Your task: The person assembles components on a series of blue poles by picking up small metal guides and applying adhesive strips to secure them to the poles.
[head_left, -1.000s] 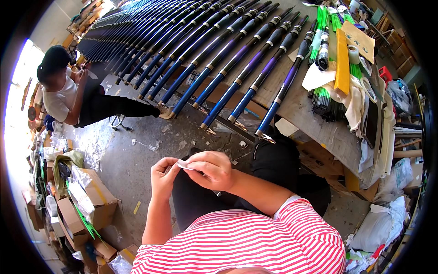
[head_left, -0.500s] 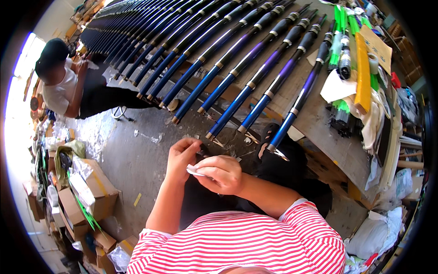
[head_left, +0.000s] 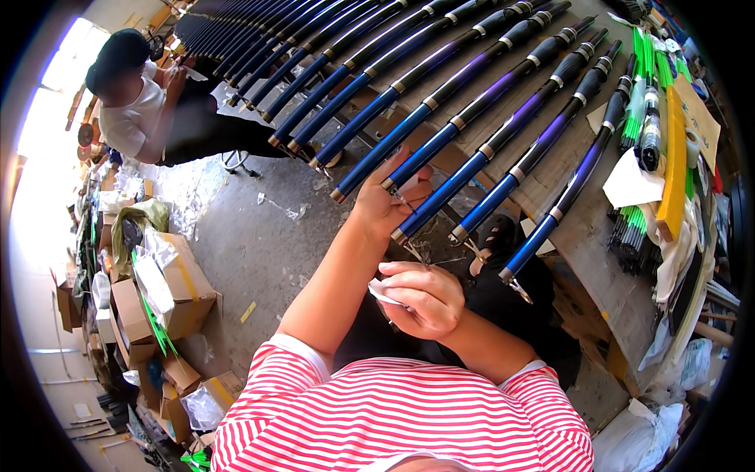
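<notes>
A row of fishing rods (head_left: pixel 446 194), with blue butts and dark purple upper parts, lies side by side with the butt ends overhanging the table edge. My left hand (head_left: pixel 379 200) is stretched forward among the overhanging butts. The rods partly cover its curled fingers, so I cannot make out whether it grips one. Closer to my body, my right hand (head_left: pixel 429 300) is closed in a pinch on a small white piece (head_left: pixel 382 294), paper-like in look. Thin pale bits (head_left: pixel 519 291) hang from some of the nearest butt ends.
The wooden table (head_left: pixel 586 259) runs along the right, bearing a yellow bar (head_left: pixel 673 165) and bundles of green-and-black rods (head_left: pixel 631 236). A seated co-worker in a white shirt (head_left: pixel 130 118) is at the far left. Cardboard boxes (head_left: pixel 185 275) and plastic bags stand on the left floor.
My left hand has left its place beside the right hand and moved forward and right to the rod butts. The right hand still pinches the white piece. The view has shifted slightly.
</notes>
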Tool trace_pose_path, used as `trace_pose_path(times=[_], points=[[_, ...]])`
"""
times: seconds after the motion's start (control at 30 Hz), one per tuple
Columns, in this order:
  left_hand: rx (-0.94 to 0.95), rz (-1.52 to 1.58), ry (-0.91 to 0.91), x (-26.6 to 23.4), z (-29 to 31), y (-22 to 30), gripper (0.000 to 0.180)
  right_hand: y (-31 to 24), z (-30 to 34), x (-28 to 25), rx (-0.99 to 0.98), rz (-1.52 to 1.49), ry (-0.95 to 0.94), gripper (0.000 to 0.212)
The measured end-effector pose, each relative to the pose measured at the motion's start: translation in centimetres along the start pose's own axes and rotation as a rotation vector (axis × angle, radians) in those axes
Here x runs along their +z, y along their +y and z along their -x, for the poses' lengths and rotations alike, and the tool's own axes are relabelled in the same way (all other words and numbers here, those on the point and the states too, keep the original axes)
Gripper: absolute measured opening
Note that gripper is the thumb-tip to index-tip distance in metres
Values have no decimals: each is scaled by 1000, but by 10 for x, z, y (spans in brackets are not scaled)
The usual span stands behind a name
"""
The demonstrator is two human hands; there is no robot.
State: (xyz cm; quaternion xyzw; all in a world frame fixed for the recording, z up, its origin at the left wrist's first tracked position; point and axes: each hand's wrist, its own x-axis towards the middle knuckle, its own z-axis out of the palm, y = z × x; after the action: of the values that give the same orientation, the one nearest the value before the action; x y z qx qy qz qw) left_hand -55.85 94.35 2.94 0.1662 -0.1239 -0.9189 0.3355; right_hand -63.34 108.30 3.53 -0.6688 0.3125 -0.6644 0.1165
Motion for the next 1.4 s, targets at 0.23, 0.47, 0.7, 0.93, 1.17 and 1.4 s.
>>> trace_pose_path(times=[0.23,0.47,0.7,0.93,1.17,1.4], points=[[-125,83,-242,2,-13,2,37,-1,-2,-7,14,20,6,21],[-161,106,-463,-9,-18,6,46,3,1,-6,2,-7,29,19],[-181,124,-428,-8,-12,7,48,3,1,-7,4,-7,20,16],[-192,79,-443,-13,-9,9,47,2,2,-6,14,6,17,18],[-109,6,-537,-30,4,7,44,-1,4,-1,47,8,25,15],[-61,-48,-534,-43,27,5,45,-3,-3,14,90,40,-2,16]])
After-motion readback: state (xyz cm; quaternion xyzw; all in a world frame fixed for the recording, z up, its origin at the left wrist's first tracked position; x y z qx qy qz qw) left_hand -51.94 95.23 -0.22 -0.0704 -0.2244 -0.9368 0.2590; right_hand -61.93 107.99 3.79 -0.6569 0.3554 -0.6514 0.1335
